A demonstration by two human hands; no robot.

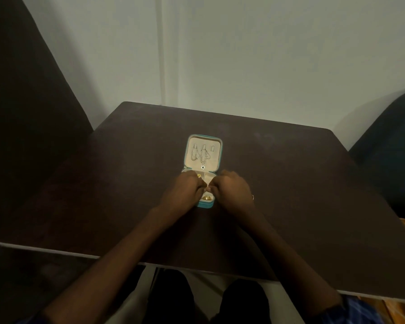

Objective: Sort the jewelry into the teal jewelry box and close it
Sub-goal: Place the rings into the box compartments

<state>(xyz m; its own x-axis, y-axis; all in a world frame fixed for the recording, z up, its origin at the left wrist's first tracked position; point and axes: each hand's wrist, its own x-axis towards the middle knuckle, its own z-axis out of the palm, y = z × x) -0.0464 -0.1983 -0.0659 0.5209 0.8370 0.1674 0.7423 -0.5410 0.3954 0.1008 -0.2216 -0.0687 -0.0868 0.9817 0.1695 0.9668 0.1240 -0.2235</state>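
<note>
A: Start close in. How do the hands sit?

B: Both forearms reach forward over the near table edge and meet above the bottom half of the jewelry box. The left hand and right hand are knuckles-up with the fingers curled inward, fingertips nearly touching over the tray. Whether they pinch anything, I cannot tell; the fingertips hide it.

A: And the box?

B: It lies open near the middle of the dark, smooth, round-cornered table. Teal shell, pale cream lining that looks soft. A gold ring sits at the near edge of the tray, and a small gold piece sits farther in, by the left hand.

A: Which way does it run?

B: Its long axis points away from the person, the lid lying flat on the far side. Thin silver chains hang lengthwise there, one with a small dark pendant.
</note>
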